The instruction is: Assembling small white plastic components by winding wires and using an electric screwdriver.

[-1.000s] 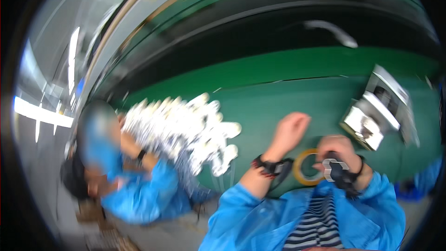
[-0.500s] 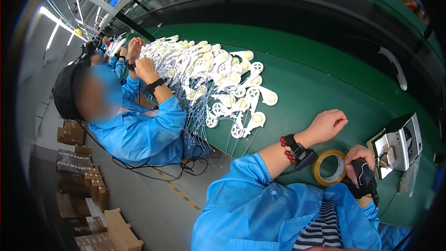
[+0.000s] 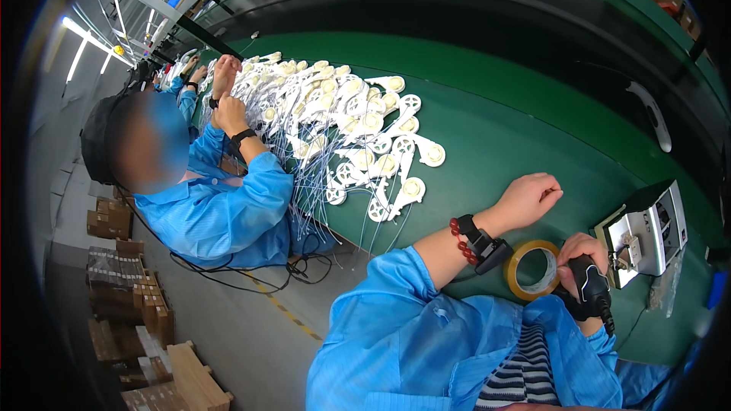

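Observation:
My left hand (image 3: 527,201) is curled into a loose fist over the green table, with nothing seen in it. A red bead bracelet (image 3: 461,239) and a black strapped device (image 3: 487,250) circle that wrist. Farther right, my right hand (image 3: 583,253) rests with bent fingers, partly covered by a black corded device (image 3: 589,288) strapped on it. Just left of that hand lies a yellow tape roll (image 3: 512,274). On its other side stands a white and metal bench device (image 3: 653,237), close to the fingers.
A heap of white plastic wheeled parts with thin pale wires (image 3: 346,106) covers the table's left part. Beside it a co-worker in blue (image 3: 221,209) holds both hands over the heap. A white curved part (image 3: 652,116) lies far right. Cardboard boxes (image 3: 126,278) stand on the floor.
The whole view has shifted slightly, so things sit a little farther left. My hands keep the same poses. The co-worker's hands have moved slightly relative to each other.

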Motion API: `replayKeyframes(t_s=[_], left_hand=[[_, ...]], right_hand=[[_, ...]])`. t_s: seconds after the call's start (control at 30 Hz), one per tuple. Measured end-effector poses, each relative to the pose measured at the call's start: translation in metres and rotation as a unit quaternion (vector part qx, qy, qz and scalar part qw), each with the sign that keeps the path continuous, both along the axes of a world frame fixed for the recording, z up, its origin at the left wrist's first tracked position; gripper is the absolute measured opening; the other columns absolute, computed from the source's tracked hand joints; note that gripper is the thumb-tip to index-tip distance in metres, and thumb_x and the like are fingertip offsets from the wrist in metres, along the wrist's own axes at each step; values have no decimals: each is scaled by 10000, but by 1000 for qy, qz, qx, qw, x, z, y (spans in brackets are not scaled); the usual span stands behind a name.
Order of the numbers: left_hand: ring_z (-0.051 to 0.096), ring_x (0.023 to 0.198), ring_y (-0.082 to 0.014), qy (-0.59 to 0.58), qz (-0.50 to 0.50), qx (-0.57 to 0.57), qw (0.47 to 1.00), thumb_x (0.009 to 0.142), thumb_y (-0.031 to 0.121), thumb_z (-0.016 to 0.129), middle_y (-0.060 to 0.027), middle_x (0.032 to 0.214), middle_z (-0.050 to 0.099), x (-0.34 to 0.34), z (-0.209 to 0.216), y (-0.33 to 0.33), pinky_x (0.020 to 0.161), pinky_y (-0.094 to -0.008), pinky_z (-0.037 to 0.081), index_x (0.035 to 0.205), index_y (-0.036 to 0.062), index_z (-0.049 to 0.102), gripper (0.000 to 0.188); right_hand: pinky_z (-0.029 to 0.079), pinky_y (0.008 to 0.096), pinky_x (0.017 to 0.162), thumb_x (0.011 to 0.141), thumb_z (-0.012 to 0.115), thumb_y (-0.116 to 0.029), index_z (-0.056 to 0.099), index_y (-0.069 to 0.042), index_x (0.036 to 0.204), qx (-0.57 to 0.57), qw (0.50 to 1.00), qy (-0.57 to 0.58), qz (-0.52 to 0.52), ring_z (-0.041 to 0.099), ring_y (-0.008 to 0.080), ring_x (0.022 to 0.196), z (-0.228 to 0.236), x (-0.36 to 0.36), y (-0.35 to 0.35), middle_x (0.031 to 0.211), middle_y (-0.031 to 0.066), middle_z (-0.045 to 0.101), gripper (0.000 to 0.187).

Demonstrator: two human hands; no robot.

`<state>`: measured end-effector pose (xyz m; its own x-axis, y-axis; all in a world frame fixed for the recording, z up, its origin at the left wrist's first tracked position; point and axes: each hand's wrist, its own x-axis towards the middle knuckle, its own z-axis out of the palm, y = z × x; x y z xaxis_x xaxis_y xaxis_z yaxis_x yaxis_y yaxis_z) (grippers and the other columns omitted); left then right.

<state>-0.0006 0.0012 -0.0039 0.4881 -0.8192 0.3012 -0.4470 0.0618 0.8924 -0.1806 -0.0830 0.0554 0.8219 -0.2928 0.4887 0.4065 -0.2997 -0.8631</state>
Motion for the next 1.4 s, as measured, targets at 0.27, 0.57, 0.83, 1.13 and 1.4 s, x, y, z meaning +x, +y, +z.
replayKeyframes(t_s=[0.27, 0.57, 0.83, 1.13, 1.4], left_hand=[[626, 729, -309, -8, 3, 0, 1000, 931, 176, 650, -126, 824, 640, 2, 1, 0, 640, -396, 497, 900, 24, 640, 155], [625, 727, -305, -2, -5, 0, 1000, 932, 163, 647, -124, 825, 641, -1, 4, 1, 646, -391, 500, 906, 21, 643, 144], [637, 703, -250, 2, -13, 14, 1000, 937, 152, 655, -119, 828, 645, -1, -1, 0, 650, -354, 508, 926, 13, 649, 140], [632, 667, -217, 30, -9, 4, 999, 949, 143, 644, -112, 823, 635, 4, 0, 1, 629, -321, 509, 928, -10, 646, 155], [627, 751, -197, 45, -100, -43, 993, 927, 131, 666, -89, 907, 662, -8, 68, 26, 657, -295, 502, 986, 27, 690, 122]], right_hand=[[506, 320, 606, 753, 833, -140, 563, -59, 927, -3, 1000, 1, -7, 617, 220, 655, -1, 2, 0, 737, 86, 638, 331], [505, 325, 625, 793, 837, -223, 553, -61, 945, 0, 1000, -5, -8, 617, 218, 664, -4, -2, -1, 746, 83, 636, 361], [431, 356, 807, 804, 705, -679, 534, -38, 1146, -22, 973, -95, -209, 508, 227, 918, -7, -12, -8, 1030, 113, 521, 746], [442, 217, 665, 902, 680, -35, 515, -41, 1274, 317, 885, 224, -258, 541, 91, 731, -22, -97, 61, 955, 27, 542, 407], [437, 229, 591, 826, 798, -85, 623, -39, 932, 291, 874, 388, 25, 543, 74, 677, 24, -137, 42, 796, -2, 604, 210]])
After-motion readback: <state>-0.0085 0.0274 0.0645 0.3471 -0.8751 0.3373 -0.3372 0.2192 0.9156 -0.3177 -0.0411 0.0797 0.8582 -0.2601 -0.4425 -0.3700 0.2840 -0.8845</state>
